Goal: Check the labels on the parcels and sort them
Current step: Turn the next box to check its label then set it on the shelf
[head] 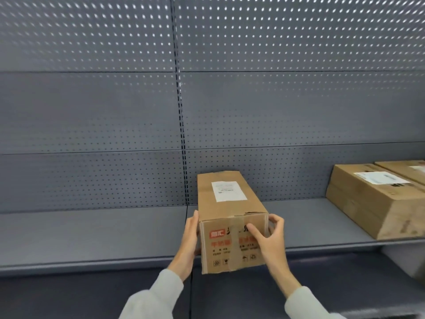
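Straight ahead in the head view, two bare hands in pale grey sleeves hold a long, narrow brown cardboard parcel (232, 217) that rests lengthwise on a grey metal shelf (92, 236), its near end jutting just past the shelf's front edge. The left hand (187, 246) lies flat against the parcel's left side, fingers pointing away from the person, thumb hidden. The right hand (269, 240) curls around the near right corner: its thumb presses on the taped front face, which carries red and black printing, and its fingers wrap the right edge. So both grips are closed on the parcel, one on each side.

On the parcel's top face, beyond both hands, sits a white rectangular paper label (228, 191); its print is too blurred to read. Behind the parcel rises a grey perforated back panel (115, 111).

Well to the right of the right hand, on the same shelf, stands a larger brown cardboard box (377, 203) with a white label on top. A second box touches its far side, cut off by the frame edge.
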{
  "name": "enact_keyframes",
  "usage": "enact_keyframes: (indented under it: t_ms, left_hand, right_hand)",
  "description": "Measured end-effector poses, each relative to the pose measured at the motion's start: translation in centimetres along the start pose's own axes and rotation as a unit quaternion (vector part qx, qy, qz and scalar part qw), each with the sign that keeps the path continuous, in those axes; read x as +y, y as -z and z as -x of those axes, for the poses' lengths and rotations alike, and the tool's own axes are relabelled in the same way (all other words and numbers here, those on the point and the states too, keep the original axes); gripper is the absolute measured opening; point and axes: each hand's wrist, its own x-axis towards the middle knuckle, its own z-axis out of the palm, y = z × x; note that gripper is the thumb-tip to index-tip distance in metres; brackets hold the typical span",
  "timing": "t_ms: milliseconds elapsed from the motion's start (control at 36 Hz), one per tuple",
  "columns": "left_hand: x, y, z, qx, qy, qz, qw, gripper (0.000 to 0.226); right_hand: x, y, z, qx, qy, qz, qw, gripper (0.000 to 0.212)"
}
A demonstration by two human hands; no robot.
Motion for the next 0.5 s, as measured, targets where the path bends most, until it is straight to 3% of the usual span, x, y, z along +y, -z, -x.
enact_keyframes:
  t_ms: [167,250,361,417,500]
  left_hand:
    - [-0.8,0.5,-0.7,-0.003,0.024,-0.013,1.0,0.056]
    - [-1.1,1.1,-1.5,0.014,0.028,-0.023,0.999,0.059]
    - [-0.1,1.7,-3.2,0.031,0.021,-0.046,0.998,0.063]
    - [0.8,1.8,-4.4,0.032,0.03,-0.052,0.998,0.058]
    - [2.3,1.5,-6.0,0.037,0.048,-0.081,0.995,0.063]
  right_hand:
    - [0.7,0.1,0.3,-0.027,-0.024,-0.03,0.999,0.06]
    - [0.3,0.4,-0.7,-0.042,-0.054,-0.049,0.996,0.039]
    - [-0.4,1.3,-3.7,-0.103,-0.077,-0.028,0.991,0.034]
    - [-1.3,1.4,-5.3,-0.15,-0.089,-0.008,0.985,0.037]
    - [-2.8,0.8,-7.7,-0.202,-0.094,0.034,0.974,0.058]
